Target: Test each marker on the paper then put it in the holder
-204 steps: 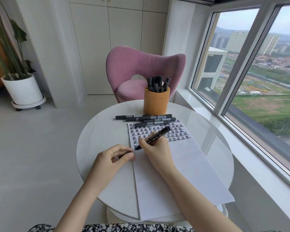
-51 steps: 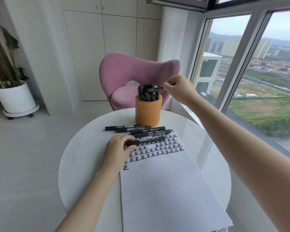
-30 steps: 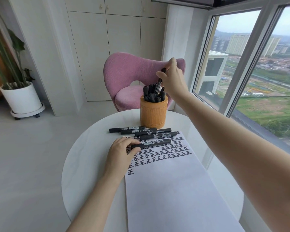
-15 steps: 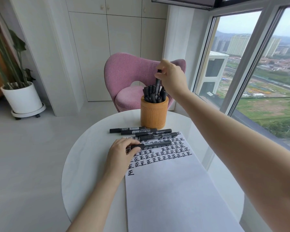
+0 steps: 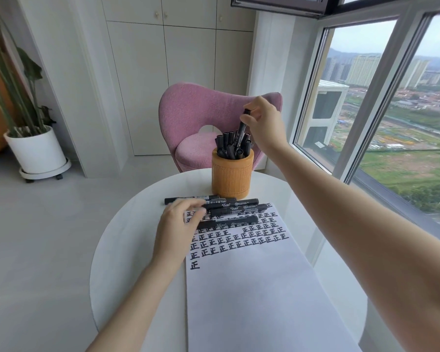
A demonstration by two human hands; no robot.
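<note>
At table far edge, right hand fingers pinch marker, now upright inside holder, nearly deposited; left hand, blurred, grip untellable, shifts over loose markers

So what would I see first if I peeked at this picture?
Probably the big pink chair behind the round white table, and the orange holder stuffed with black markers in front of it. The right hand pinches one marker above the holder. Closer in, the paper has rows of black marks at its top, where the left hand reaches over loose markers.
</note>
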